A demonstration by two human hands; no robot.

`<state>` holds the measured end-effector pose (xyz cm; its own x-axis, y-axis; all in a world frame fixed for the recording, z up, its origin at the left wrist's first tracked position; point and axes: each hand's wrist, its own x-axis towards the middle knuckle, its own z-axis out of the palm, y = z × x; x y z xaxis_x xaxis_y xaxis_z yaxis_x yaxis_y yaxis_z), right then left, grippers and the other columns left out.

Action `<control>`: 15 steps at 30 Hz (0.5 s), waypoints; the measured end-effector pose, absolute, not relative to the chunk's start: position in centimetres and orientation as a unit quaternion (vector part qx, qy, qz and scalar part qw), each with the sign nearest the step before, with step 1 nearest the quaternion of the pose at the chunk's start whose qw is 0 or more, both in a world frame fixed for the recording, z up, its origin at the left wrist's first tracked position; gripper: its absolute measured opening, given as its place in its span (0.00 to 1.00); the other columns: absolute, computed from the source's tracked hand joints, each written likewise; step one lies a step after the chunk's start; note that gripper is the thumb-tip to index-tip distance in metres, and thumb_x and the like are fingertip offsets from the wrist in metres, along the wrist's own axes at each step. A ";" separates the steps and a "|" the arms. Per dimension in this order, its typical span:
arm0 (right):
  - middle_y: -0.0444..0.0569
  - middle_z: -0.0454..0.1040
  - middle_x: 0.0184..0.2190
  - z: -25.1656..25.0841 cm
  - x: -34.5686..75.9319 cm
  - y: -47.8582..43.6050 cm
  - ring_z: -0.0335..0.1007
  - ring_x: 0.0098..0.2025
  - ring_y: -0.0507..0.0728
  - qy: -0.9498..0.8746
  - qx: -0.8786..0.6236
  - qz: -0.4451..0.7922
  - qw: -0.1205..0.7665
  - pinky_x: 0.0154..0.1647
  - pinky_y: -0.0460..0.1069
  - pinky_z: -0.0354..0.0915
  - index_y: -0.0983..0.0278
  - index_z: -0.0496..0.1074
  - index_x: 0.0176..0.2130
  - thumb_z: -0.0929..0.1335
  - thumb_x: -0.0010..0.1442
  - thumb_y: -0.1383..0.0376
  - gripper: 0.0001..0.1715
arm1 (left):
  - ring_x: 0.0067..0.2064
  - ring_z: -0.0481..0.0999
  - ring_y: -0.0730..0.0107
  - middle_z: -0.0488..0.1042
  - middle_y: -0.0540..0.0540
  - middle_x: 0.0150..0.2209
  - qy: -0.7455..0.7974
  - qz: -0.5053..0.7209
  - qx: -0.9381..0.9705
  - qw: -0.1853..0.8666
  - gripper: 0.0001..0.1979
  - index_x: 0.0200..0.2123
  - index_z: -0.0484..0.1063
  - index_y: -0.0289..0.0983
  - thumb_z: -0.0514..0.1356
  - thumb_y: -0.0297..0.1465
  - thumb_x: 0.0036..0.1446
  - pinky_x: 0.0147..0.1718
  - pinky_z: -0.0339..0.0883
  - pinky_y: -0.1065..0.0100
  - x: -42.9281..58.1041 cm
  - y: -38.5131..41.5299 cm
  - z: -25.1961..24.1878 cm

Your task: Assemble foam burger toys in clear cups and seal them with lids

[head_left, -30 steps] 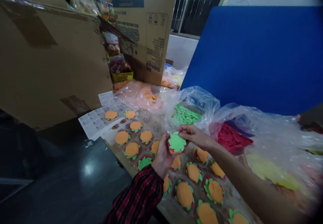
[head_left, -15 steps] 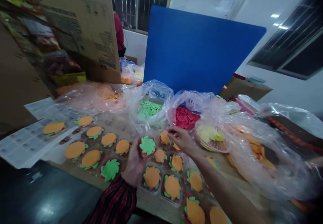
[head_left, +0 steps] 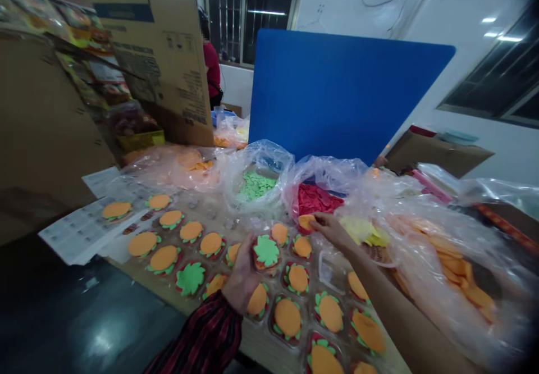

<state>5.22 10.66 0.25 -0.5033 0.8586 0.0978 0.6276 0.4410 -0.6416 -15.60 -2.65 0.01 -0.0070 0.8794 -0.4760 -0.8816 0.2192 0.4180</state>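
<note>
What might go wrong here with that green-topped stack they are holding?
1. The left hand grips the green-topped stack by its edge above the tray, so its layers may slip apart.
2. The right hand reaches over filled cells to an orange disc by the bag of red pieces; the forearm might knock finished pieces.

Matt foam discs (head_left: 266, 250), glossy plastic bags (head_left: 257, 163)

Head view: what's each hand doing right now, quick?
Left hand: closed, holding a green-topped round foam stack.
Right hand: closed, pinching an orange round foam disc.
</note>
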 end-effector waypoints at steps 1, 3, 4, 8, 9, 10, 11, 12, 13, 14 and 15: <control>0.44 0.69 0.26 0.9 4.4 9.7 0.66 0.29 0.53 -0.809 -0.432 0.329 0.224 0.29 0.47 0.62 0.64 0.65 0.33 0.62 0.55 0.61 0.09 | 0.20 0.71 0.70 0.73 0.47 0.21 0.338 0.621 0.003 0.707 0.17 0.29 0.69 0.32 0.47 0.35 0.61 0.29 0.70 0.64 -15.4 -2.7 0.2; 0.42 0.68 0.27 2.1 2.5 7.5 0.65 0.28 0.52 -0.765 -0.380 0.461 0.241 0.27 0.45 0.61 0.63 0.62 0.37 0.65 0.54 0.59 0.12 | 0.21 0.72 0.69 0.74 0.46 0.22 0.337 0.616 0.009 0.712 0.18 0.30 0.71 0.32 0.47 0.36 0.61 0.28 0.70 0.64 -15.1 -2.7 0.6; 0.42 0.68 0.27 2.6 1.5 6.4 0.64 0.27 0.51 -0.741 -0.352 0.520 0.238 0.26 0.44 0.60 0.62 0.60 0.38 0.66 0.54 0.58 0.14 | 0.22 0.73 0.69 0.74 0.45 0.23 0.333 0.612 0.010 0.717 0.18 0.31 0.71 0.31 0.47 0.36 0.61 0.29 0.70 0.64 -15.0 -2.7 0.7; 0.42 0.65 0.26 3.4 -1.8 3.1 0.62 0.27 0.51 -0.786 -0.305 0.503 0.189 0.26 0.45 0.58 0.62 0.61 0.34 0.66 0.55 0.60 0.10 | 0.30 0.76 0.64 0.76 0.44 0.25 0.308 0.607 -0.004 0.733 0.18 0.31 0.72 0.31 0.48 0.37 0.60 0.35 0.69 0.63 -15.0 -3.1 0.4; 0.42 0.65 0.26 3.4 -2.3 2.7 0.61 0.28 0.51 -0.818 -0.317 0.444 0.185 0.27 0.45 0.58 0.63 0.62 0.33 0.66 0.55 0.61 0.08 | 0.32 0.76 0.64 0.76 0.44 0.25 0.301 0.612 -0.010 0.731 0.18 0.31 0.72 0.31 0.48 0.36 0.60 0.36 0.69 0.63 -15.1 -3.2 0.2; 0.43 0.65 0.26 3.3 -2.7 2.3 0.61 0.28 0.52 -0.845 -0.332 0.377 0.184 0.28 0.46 0.58 0.63 0.63 0.31 0.66 0.54 0.63 0.06 | 0.33 0.77 0.63 0.76 0.44 0.25 0.292 0.621 -0.011 0.727 0.17 0.30 0.72 0.31 0.49 0.36 0.60 0.37 0.69 0.63 -15.2 -3.4 -0.1; 0.44 0.65 0.27 3.2 -2.9 2.0 0.61 0.28 0.53 -0.863 -0.346 0.317 0.189 0.29 0.47 0.59 0.63 0.64 0.30 0.65 0.54 0.64 0.05 | 0.33 0.77 0.63 0.76 0.44 0.25 0.281 0.630 -0.011 0.724 0.16 0.31 0.72 0.31 0.50 0.36 0.60 0.37 0.68 0.63 -15.3 -3.5 -0.4; 0.46 0.66 0.28 3.0 -3.1 1.8 0.62 0.29 0.53 -0.872 -0.354 0.272 0.198 0.30 0.48 0.59 0.63 0.65 0.31 0.65 0.54 0.65 0.03 | 0.34 0.77 0.63 0.76 0.44 0.26 0.269 0.636 -0.010 0.723 0.16 0.31 0.73 0.31 0.50 0.35 0.59 0.37 0.68 0.64 -15.4 -3.5 -0.7; 0.47 0.67 0.30 2.8 -3.2 1.5 0.64 0.31 0.54 -0.877 -0.354 0.244 0.214 0.31 0.49 0.61 0.63 0.66 0.33 0.64 0.55 0.65 0.03 | 0.34 0.77 0.63 0.76 0.44 0.26 0.256 0.642 -0.011 0.723 0.15 0.31 0.73 0.31 0.51 0.35 0.59 0.38 0.68 0.64 -15.5 -3.6 -1.1; 0.49 0.68 0.33 2.7 -3.3 1.2 0.65 0.34 0.55 -0.878 -0.347 0.229 0.237 0.34 0.49 0.62 0.63 0.67 0.35 0.63 0.56 0.65 0.05 | 0.34 0.76 0.63 0.76 0.44 0.27 0.244 0.647 -0.012 0.722 0.15 0.32 0.73 0.31 0.51 0.35 0.58 0.38 0.68 0.64 -15.5 -3.6 -1.4; 0.50 0.68 0.36 2.5 -3.4 0.9 0.66 0.36 0.56 -0.879 -0.334 0.222 0.258 0.36 0.50 0.63 0.62 0.67 0.39 0.62 0.58 0.65 0.08 | 0.34 0.76 0.63 0.76 0.44 0.27 0.237 0.651 -0.015 0.721 0.15 0.32 0.74 0.31 0.52 0.35 0.58 0.38 0.67 0.64 -15.5 -3.6 -1.7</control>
<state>-3.42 0.87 2.51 -0.6437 0.7017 0.3054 0.4731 0.6786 -0.5619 -15.45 -3.56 -1.74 0.0395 0.9318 -0.3607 -0.9458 0.1513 0.2873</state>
